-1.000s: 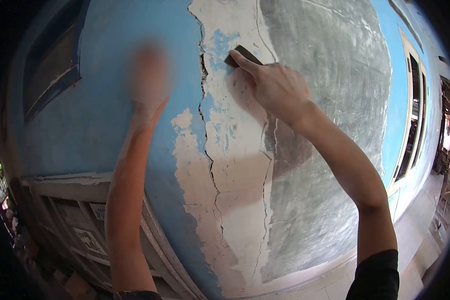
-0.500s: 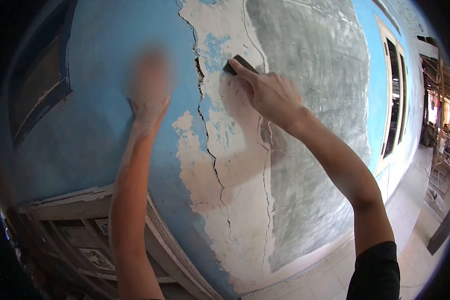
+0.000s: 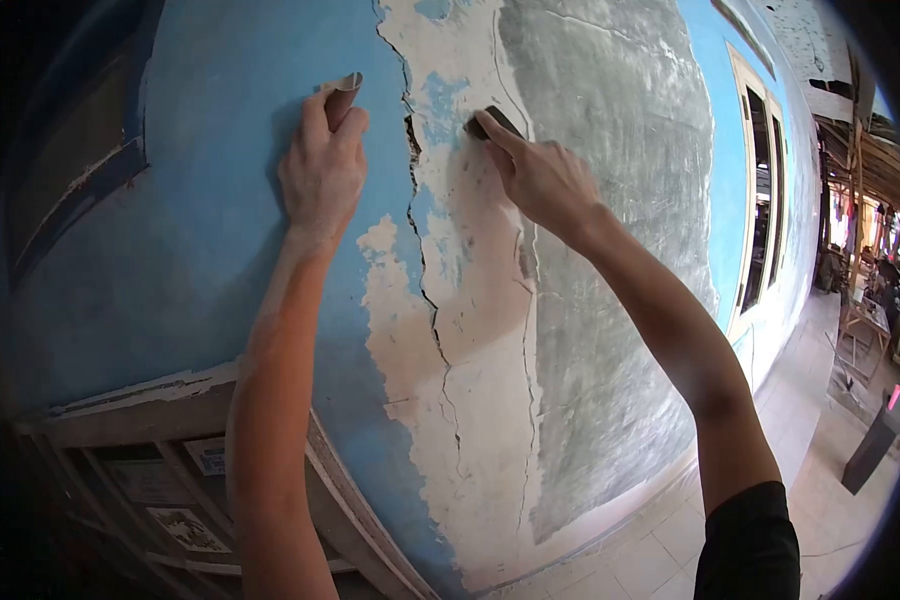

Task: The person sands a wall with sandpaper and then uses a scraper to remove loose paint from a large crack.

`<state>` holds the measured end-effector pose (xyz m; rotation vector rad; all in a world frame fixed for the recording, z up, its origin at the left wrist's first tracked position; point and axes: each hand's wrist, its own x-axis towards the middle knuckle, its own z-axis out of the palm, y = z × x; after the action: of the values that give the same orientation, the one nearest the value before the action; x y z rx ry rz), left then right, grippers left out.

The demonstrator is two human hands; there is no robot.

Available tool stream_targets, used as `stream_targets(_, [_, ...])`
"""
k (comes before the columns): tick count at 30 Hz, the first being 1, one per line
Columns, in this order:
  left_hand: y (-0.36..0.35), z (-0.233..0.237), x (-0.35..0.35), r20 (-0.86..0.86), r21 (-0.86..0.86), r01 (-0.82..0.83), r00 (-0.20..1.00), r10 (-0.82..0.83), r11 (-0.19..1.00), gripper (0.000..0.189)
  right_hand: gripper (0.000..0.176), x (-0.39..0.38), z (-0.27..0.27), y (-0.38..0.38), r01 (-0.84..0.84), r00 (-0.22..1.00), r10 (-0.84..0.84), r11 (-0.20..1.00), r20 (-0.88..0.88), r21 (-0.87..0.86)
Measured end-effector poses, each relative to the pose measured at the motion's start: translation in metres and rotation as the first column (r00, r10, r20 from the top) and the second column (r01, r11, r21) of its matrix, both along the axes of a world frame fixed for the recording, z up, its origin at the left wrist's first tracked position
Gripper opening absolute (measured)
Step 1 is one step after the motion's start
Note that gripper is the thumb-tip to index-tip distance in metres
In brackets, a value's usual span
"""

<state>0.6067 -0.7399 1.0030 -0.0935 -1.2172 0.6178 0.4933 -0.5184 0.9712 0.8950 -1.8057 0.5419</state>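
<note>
My left hand (image 3: 322,170) is raised in front of the blue wall (image 3: 220,90), its fingers closed around a small curled brownish piece, like folded sandpaper (image 3: 344,96). To the right, my right hand (image 3: 550,185) grips a dark flat block (image 3: 494,123) against the pale scraped strip of wall (image 3: 480,400). A jagged dark crack (image 3: 413,150) runs down between my hands, and thinner cracks lie further right. Peeling blue paint patches show beside the block. The block's underside is hidden.
Grey rough plaster (image 3: 620,130) covers the wall to the right, with a cream-framed window (image 3: 760,190) beyond it. A panelled wooden frame (image 3: 130,425) stands at lower left, a dark-framed opening above it. Pale floor tiles (image 3: 670,540), a dark post and a cluttered wooden structure are at right.
My left hand, blurred before, now shows clearly, a little further right, with the curled piece visible. My right hand and the block stay on the pale strip. The view has shifted slightly.
</note>
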Motion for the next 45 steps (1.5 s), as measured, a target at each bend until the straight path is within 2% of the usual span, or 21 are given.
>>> stream_targets(2, [0.002, 0.0, 0.002, 0.014, 0.02, 0.003, 1.0, -0.003, 1.0, 0.01, 0.043, 0.0, 0.002, -0.001, 0.006, 0.998, -0.006, 1.0, -0.07, -0.006])
stream_targets(5, [0.0, 0.002, 0.0, -0.023, -0.06, 0.009, 1.0, -0.01, 0.998, 0.009, 0.043, 0.012, -0.004, 0.005, 0.031, 0.997, -0.036, 0.997, 0.07, 0.065])
stream_targets(8, [0.003, 0.001, 0.001, -0.017, -0.02, -0.004, 1.0, 0.003, 1.0, 0.008, 0.043, 0.008, 0.005, -0.002, 0.022, 1.0, -0.022, 1.0, 0.006, -0.016])
stream_targets(11, [0.005, 0.0, 0.005, 0.053, 0.042, 0.006, 0.999, -0.008, 0.999, 0.008, 0.043, 0.016, 0.004, -0.004, 0.043, 0.997, -0.042, 0.999, 0.062, -0.021])
stream_targets(14, [0.001, 0.001, 0.004, 0.024, -0.03, 0.003, 1.0, -0.003, 1.0, 0.009, 0.044, 0.013, -0.005, -0.001, 0.056, 0.997, -0.057, 0.998, 0.047, 0.04])
stream_targets(19, [0.002, 0.001, 0.004, 0.029, 0.005, 0.022, 0.999, -0.022, 1.0, 0.01, 0.046, 0.008, 0.013, -0.008, 0.026, 0.999, -0.025, 0.999, 0.023, -0.02])
stream_targets(23, [0.0, -0.002, 0.006, 0.04, 0.007, 0.017, 0.999, -0.017, 1.0, 0.01, 0.046, 0.014, -0.006, -0.005, 0.046, 0.998, -0.046, 0.999, -0.033, 0.013])
stream_targets(26, [-0.001, 0.0, 0.005, 0.024, -0.055, 0.055, 0.998, -0.054, 0.997, 0.011, 0.046, 0.01, 0.005, -0.008, 0.096, 0.995, -0.096, 0.995, 0.004, 0.021])
stream_targets(29, [-0.002, 0.001, 0.002, 0.023, -0.036, 0.086, 0.996, -0.085, 0.996, 0.01, 0.046, 0.009, 0.021, -0.009, 0.051, 0.998, -0.051, 0.999, 0.031, -0.001])
stream_targets(32, [0.0, -0.002, 0.005, 0.06, 0.006, 0.066, 0.996, -0.067, 0.998, 0.009, 0.046, 0.018, 0.004, -0.01, 0.108, 0.992, -0.11, 0.993, 0.053, 0.04])
stream_targets(35, [-0.001, -0.001, 0.002, 0.05, -0.019, 0.1, 0.994, -0.099, 0.995, 0.01, 0.045, 0.017, 0.003, -0.008, 0.091, 0.994, -0.088, 0.995, -0.065, 0.045])
stream_targets(38, [0.002, -0.001, 0.003, 0.042, 0.013, 0.083, 0.996, -0.084, 0.996, 0.009, 0.047, 0.031, 0.028, -0.004, 0.094, 0.988, -0.108, 0.989, 0.114, 0.116])
stream_targets(41, [-0.001, -0.001, 0.002, 0.081, 0.021, 0.111, 0.99, -0.112, 0.994, 0.008, 0.045, 0.016, 0.01, -0.011, 0.074, 0.997, -0.075, 0.997, 0.016, 0.017])
stream_targets(44, [-0.001, -0.001, 0.005, 0.053, -0.018, 0.079, 0.996, -0.078, 0.997, 0.009, 0.046, 0.018, -0.004, -0.007, 0.113, 0.992, -0.11, 0.992, -0.068, 0.05])
stream_targets(45, [0.0, -0.001, 0.006, 0.058, -0.015, 0.069, 0.996, -0.068, 0.998, 0.01, 0.045, 0.019, 0.002, -0.004, 0.102, 0.994, -0.104, 0.991, 0.016, 0.083])
